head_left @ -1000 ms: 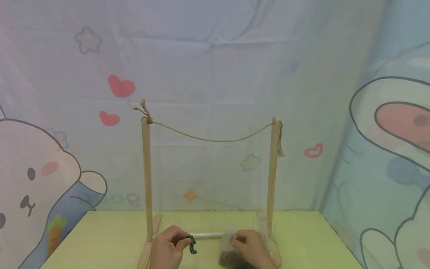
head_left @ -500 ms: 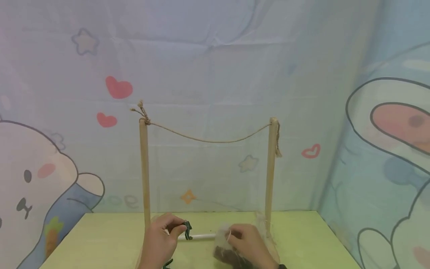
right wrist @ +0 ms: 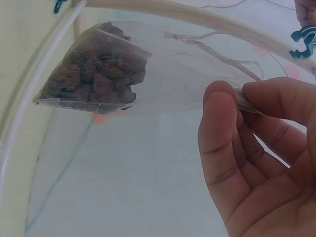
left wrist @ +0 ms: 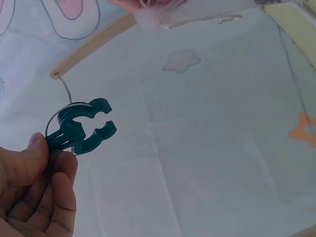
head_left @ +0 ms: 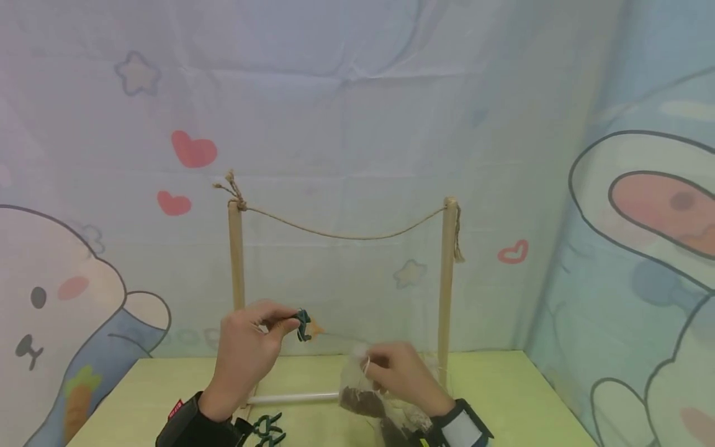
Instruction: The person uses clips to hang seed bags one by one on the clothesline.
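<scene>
My left hand [head_left: 250, 341] pinches a dark green plastic spring clip [left wrist: 79, 129] by its handles, and the clip's jaws stand apart with nothing between them. My right hand [head_left: 402, 372] pinches the top of a sheer white mesh drawstring bag [right wrist: 163, 64]. Dark reddish-brown lumps [right wrist: 101, 74] fill the bag's lower end, and its thin drawstring trails beside my fingers. Both hands are raised over the table, below a sagging twine rope [head_left: 352, 237] tied between two wooden posts.
The left post [head_left: 237, 254] and right post [head_left: 447, 285] are joined low down by a white rod [head_left: 296, 398]. More green clips [head_left: 269, 428] lie on the pale yellow table [head_left: 167, 397] near my left wrist. More mesh bags [head_left: 399, 422] lie below my right hand. A printed cloth hangs behind.
My left hand has risen with the green clip, from table height to against the backdrop. My right hand has lifted the mesh bag up and slightly left. Clips on the table have come into view.
</scene>
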`<state>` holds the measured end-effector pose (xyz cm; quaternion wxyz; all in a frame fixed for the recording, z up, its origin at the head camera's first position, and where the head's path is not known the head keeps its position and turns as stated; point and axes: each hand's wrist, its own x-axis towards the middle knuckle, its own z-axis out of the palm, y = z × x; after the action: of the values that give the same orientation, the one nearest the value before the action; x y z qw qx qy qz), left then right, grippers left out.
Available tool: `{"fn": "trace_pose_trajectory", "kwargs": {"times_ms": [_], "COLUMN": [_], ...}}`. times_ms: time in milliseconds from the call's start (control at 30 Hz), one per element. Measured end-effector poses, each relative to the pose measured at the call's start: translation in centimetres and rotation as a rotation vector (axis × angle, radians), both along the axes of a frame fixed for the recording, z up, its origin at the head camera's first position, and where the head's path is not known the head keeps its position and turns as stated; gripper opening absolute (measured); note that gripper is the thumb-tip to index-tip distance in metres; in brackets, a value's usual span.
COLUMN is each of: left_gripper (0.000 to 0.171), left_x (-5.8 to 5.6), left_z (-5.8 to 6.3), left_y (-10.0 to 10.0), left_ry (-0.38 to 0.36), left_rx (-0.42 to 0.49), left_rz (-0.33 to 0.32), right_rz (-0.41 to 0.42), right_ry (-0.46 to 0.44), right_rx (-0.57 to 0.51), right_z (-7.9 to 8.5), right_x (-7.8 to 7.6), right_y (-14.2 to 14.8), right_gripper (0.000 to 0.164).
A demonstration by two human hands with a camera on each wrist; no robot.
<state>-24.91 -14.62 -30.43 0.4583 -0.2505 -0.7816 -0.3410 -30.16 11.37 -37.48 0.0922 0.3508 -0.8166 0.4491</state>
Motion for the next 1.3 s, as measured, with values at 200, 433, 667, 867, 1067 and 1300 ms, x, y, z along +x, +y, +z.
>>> {"fn": "trace_pose_trajectory", "kwargs": {"times_ms": [200, 433, 667, 867, 1067, 1300], "left_gripper": [0.015, 0.014, 0.013, 0.013, 0.014, 0.015], "left_x": [-0.8, -1.8, -2.7, -3.9, -4.9, -5.7], "left_z": [3.1, 6.7, 9.1, 10.3, 10.7, 10.6], "left_y": [-0.7, -1.1, -1.2, -1.2, -1.2, -0.9], "left_ry": [0.088, 0.133, 0.184, 0.205, 0.210, 0.182], "left_rx": [-0.006, 0.069, 0.120, 0.148, 0.201, 0.213], "left_rz": [0.020, -0.012, 0.009, 0.022, 0.019, 0.027], "right_rz": [0.014, 0.019, 0.023, 0.008, -0.006, -0.013], "right_ry": [0.047, 0.118, 0.153, 0.139, 0.151, 0.130], "right_rx": [-0.005, -0.043, -0.059, -0.083, -0.089, -0.137], "right_z": [2.7, 5.7, 8.7, 10.9, 12.1, 12.3], "right_x": [-0.5, -1.4, -2.1, -2.5, -2.9, -3.5], "right_y": [-0.7, -2.0, -3.3, -4.5, -5.4, -6.2], "right_gripper": [0.022, 0.020, 0.013, 0.013, 0.016, 0.017]}}
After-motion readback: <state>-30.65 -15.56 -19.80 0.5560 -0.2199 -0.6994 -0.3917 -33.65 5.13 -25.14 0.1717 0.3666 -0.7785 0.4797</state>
